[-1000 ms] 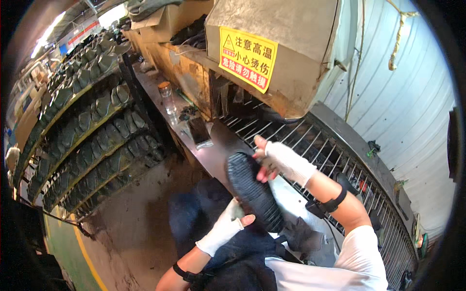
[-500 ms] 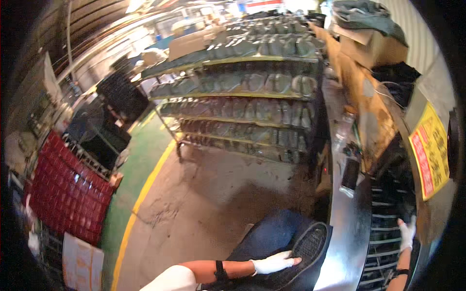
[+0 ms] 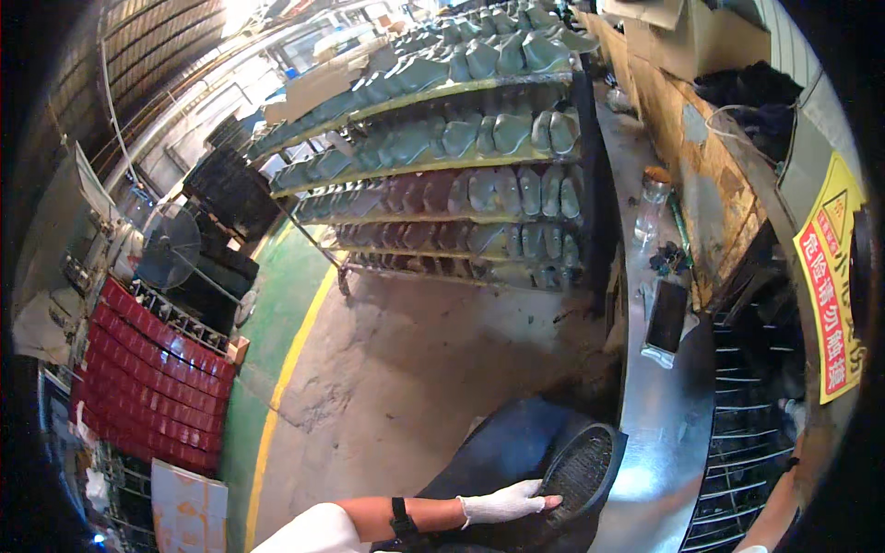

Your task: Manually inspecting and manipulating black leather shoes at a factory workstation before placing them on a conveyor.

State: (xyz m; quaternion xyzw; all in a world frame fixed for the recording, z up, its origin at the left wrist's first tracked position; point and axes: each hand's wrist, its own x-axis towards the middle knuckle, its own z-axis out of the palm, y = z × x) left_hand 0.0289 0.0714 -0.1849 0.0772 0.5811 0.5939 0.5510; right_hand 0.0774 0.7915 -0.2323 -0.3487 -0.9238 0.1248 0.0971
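My left hand (image 3: 505, 505), in a white glove with bare fingertips, grips the near edge of a black oval shoe sole (image 3: 576, 475) with a textured middle. The sole lies over my dark-clothed knee (image 3: 498, 452), thumb on top and the other fingers mostly hidden. My right forearm (image 3: 779, 507) reaches at the far right over a rack of metal bars (image 3: 737, 461). The right hand (image 3: 791, 410) is in a dark opening behind the bars; only a pale bit of its glove shows, so its fingers are not readable.
A metal ledge (image 3: 654, 461) beside me bears a phone (image 3: 666, 318) and a glass jar (image 3: 653, 198). A yellow-and-red warning sign (image 3: 830, 276) hangs at the right. Ahead stands a shelf rack (image 3: 442, 175) of shoe lasts. Dark red stacked pieces (image 3: 157, 378) and a fan (image 3: 169, 244) are at left.
My right hand has gone deeper into the dark opening beyond the bars, out of clear sight. The left hand stays on the sole. The whole view has shifted slightly.
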